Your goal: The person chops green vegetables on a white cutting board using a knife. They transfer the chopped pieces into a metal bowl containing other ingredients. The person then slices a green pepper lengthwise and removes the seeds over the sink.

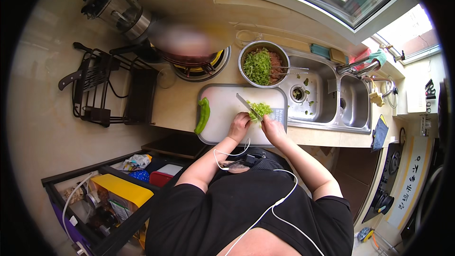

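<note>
On a white cutting board [224, 113] with a grey rim, my right hand [273, 128] grips a kitchen knife [245, 102], its blade pointing away from me and to the left. Chopped green pepper [262, 109] lies beside and under the blade. The curled fingers of my left hand [240, 123] rest at the near left edge of these pieces; whether they pinch a piece is hidden. A whole long green pepper [203, 115] lies at the board's left end. Behind the board, a steel bowl [245, 78] holds chopped greens, minced meat and a pair of metal chopsticks [298, 68].
A double steel sink [320, 113] with green scraps lies to the right. Behind left are a gas burner [199, 75] with a partly blurred pan, a blender [124, 14] and a black rack [113, 110] holding a knife. An open drawer unit [117, 170] stands lower left.
</note>
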A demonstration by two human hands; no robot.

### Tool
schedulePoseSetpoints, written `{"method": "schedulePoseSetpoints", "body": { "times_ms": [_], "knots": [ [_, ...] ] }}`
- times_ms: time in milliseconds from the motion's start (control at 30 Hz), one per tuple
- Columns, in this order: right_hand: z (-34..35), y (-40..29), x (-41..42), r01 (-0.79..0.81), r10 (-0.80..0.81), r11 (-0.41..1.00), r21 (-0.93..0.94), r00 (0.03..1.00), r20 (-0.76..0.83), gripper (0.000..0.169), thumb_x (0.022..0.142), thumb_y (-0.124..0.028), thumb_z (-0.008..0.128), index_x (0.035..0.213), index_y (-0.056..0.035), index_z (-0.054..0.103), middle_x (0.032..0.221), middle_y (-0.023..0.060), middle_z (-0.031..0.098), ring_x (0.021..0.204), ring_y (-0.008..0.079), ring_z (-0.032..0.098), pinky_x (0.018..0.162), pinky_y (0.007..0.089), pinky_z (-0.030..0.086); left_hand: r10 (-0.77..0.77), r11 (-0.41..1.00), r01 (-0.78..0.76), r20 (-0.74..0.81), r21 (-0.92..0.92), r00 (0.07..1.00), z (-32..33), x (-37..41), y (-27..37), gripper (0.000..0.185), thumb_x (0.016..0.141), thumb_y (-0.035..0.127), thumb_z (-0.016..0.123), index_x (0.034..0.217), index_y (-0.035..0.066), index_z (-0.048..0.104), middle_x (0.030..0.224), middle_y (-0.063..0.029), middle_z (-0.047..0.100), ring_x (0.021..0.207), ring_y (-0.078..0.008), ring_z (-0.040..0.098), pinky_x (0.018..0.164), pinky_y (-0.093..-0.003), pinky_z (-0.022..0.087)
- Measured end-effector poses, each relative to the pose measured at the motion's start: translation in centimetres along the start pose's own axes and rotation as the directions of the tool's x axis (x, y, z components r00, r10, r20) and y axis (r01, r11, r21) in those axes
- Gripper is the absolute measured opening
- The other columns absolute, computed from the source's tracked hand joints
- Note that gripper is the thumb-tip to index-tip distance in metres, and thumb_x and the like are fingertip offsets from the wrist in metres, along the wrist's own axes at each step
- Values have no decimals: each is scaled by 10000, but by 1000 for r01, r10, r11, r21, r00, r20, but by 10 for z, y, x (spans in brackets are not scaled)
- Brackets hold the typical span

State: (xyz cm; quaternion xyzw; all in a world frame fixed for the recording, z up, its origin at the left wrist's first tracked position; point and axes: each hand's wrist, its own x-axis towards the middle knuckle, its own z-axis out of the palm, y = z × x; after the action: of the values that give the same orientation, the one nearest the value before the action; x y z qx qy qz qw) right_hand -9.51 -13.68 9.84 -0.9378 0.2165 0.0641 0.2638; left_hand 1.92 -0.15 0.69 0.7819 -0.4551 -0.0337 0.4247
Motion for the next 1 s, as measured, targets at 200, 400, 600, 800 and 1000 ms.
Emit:
{"method": "schedulePoseSetpoints", "body": {
  "times_ms": [200, 400, 600, 800, 1000],
  "knots": [
    [21, 2, 4, -40, 42, 998, -39, 998, 50, 104, 899, -132, 451, 930, -33, 441, 700, 231, 628, 667, 412, 631, 589, 526, 488, -63, 998, 63, 37, 26, 997, 3, 4, 0, 102, 705, 63, 693, 793, 54, 641, 919, -74, 645, 870, -286, 611, 760, -382, 504],
    [35, 8, 26, 61, -55, 993, 101, 997, -52, 140, 912, -147, 466, 949, -19, 425, 710, 242, 612, 705, 444, 603, 618, 537, 468, -126, 991, 124, 63, 41, 990, -4, 8, 8, 69, 720, 70, 679, 776, 58, 642, 903, -67, 647, 850, -286, 613, 736, -388, 501],
    [7, 0, 9, 7, -7, 999, 44, 1000, -3, 150, 916, -169, 477, 946, -29, 432, 701, 243, 612, 705, 451, 604, 620, 549, 469, -181, 983, 181, -14, -5, 983, 0, 7, 10, 49, 723, 72, 674, 758, 61, 643, 889, -68, 648, 815, -286, 623, 715, -386, 509],
    [23, -1, 6, -34, 37, 998, -49, 998, 55, 101, 892, -132, 448, 925, -37, 454, 690, 221, 630, 671, 422, 628, 596, 530, 486, -180, 983, 180, 15, 30, 983, 0, 8, 12, 42, 731, 81, 668, 763, 70, 644, 874, -67, 643, 816, -289, 619, 712, -398, 504],
    [30, 8, 21, 98, -90, 993, 67, 990, -106, 94, 886, -119, 476, 905, -29, 458, 681, 220, 617, 661, 416, 617, 589, 524, 479, -164, 986, 163, 41, 40, 986, -4, 9, 14, 51, 744, 90, 661, 786, 76, 636, 880, -70, 630, 819, -296, 609, 707, -411, 499]
  ]
}}
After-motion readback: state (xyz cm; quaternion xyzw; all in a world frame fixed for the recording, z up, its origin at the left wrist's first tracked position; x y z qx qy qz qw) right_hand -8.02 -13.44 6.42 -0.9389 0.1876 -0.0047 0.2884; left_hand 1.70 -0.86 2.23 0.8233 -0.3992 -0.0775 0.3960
